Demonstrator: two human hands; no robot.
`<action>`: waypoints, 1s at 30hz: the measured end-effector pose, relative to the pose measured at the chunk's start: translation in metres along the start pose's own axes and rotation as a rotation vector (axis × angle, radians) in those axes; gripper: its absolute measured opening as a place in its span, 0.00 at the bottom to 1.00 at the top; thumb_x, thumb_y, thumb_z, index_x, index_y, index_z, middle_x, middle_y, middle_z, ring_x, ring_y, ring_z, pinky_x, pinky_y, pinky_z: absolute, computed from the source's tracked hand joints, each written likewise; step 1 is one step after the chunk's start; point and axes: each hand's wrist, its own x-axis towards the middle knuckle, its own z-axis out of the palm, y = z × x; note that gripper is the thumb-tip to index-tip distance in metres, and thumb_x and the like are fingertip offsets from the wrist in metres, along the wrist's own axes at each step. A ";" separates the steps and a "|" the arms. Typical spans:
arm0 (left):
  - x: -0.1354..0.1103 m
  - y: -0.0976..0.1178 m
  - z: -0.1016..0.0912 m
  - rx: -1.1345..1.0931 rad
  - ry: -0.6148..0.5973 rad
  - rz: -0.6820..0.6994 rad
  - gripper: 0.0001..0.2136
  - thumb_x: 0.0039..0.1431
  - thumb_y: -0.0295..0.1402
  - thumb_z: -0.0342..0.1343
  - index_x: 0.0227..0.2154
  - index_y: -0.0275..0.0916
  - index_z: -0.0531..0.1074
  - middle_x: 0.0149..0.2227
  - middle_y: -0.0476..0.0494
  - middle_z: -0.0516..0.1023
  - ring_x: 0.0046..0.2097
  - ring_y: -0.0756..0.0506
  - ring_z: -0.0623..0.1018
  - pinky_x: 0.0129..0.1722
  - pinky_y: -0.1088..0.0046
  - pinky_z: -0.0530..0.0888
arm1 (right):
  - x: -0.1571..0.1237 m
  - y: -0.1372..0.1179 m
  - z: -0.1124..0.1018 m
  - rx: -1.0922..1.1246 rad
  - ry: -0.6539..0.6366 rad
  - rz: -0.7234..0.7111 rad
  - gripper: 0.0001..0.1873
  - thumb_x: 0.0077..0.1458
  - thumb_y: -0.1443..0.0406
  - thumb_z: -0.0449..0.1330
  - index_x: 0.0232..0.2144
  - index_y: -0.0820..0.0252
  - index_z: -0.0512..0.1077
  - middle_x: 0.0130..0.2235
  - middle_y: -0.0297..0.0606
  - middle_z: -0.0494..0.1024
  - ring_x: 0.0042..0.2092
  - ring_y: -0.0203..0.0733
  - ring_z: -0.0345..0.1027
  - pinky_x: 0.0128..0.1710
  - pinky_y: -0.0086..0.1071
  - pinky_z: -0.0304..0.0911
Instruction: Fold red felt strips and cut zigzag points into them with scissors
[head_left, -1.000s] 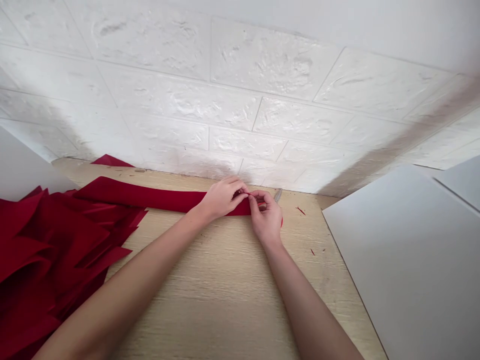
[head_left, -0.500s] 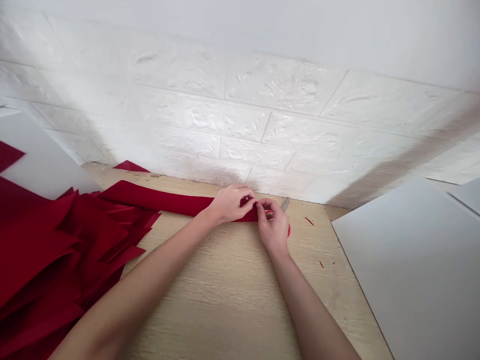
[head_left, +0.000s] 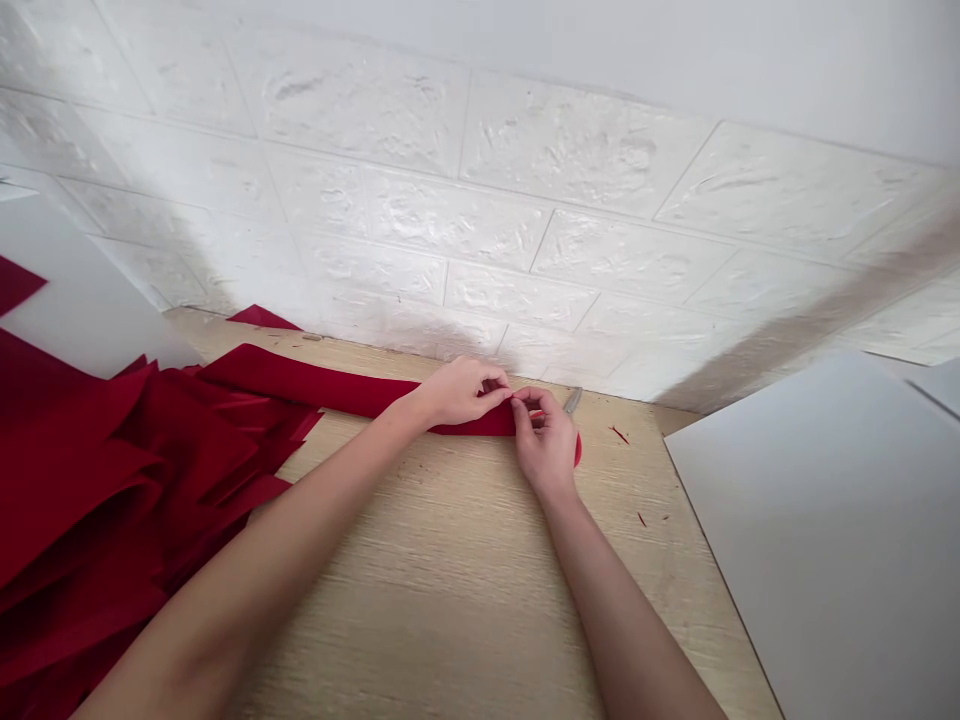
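Note:
A long dark red fabric strip (head_left: pixel 322 385) lies along the back of the wooden table, its right end under both hands. My left hand (head_left: pixel 459 392) rests over that end, thumb and fingers closed in a pinch on the fabric. Right beside it, my right hand (head_left: pixel 547 448) pinches the strip's end, its fingertips nearly meeting those of the left. What exactly lies between the fingertips is too small to make out. Scissors (head_left: pixel 573 400) with red handles lie partly hidden behind my right hand.
A large heap of red fabric pieces (head_left: pixel 90 480) covers the table's left side. White panels stand at the left (head_left: pixel 97 280) and right (head_left: pixel 825 520). A white brick-patterned wall (head_left: pixel 495 240) closes the back. Small red scraps (head_left: pixel 619 435) lie on the wooden tabletop (head_left: pixel 450 580).
The fingers of my left hand have drawn closer together, and its fingertips sit nearer my right hand's. My right hand keeps its pinch. The view has shifted slightly.

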 end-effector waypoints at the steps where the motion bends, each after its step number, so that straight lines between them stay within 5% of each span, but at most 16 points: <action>1: 0.000 -0.001 0.000 -0.029 -0.006 -0.006 0.10 0.64 0.33 0.53 0.35 0.39 0.80 0.33 0.47 0.83 0.31 0.49 0.76 0.33 0.73 0.69 | 0.000 0.000 0.000 0.003 -0.007 -0.007 0.13 0.60 0.55 0.56 0.36 0.56 0.74 0.36 0.38 0.81 0.28 0.38 0.69 0.30 0.33 0.65; 13: 0.002 -0.007 -0.001 -0.134 -0.036 -0.093 0.06 0.58 0.30 0.55 0.29 0.36 0.76 0.28 0.48 0.79 0.31 0.49 0.74 0.31 0.74 0.68 | -0.003 0.001 0.000 -0.007 -0.038 -0.050 0.11 0.61 0.57 0.57 0.36 0.56 0.76 0.35 0.39 0.81 0.31 0.41 0.71 0.31 0.33 0.67; 30: 0.004 -0.008 0.007 -0.278 -0.016 -0.229 0.11 0.59 0.37 0.53 0.28 0.38 0.76 0.32 0.48 0.79 0.36 0.47 0.75 0.37 0.72 0.69 | -0.003 0.000 0.000 0.024 -0.012 -0.068 0.11 0.62 0.58 0.57 0.35 0.55 0.76 0.36 0.39 0.82 0.34 0.42 0.73 0.32 0.34 0.69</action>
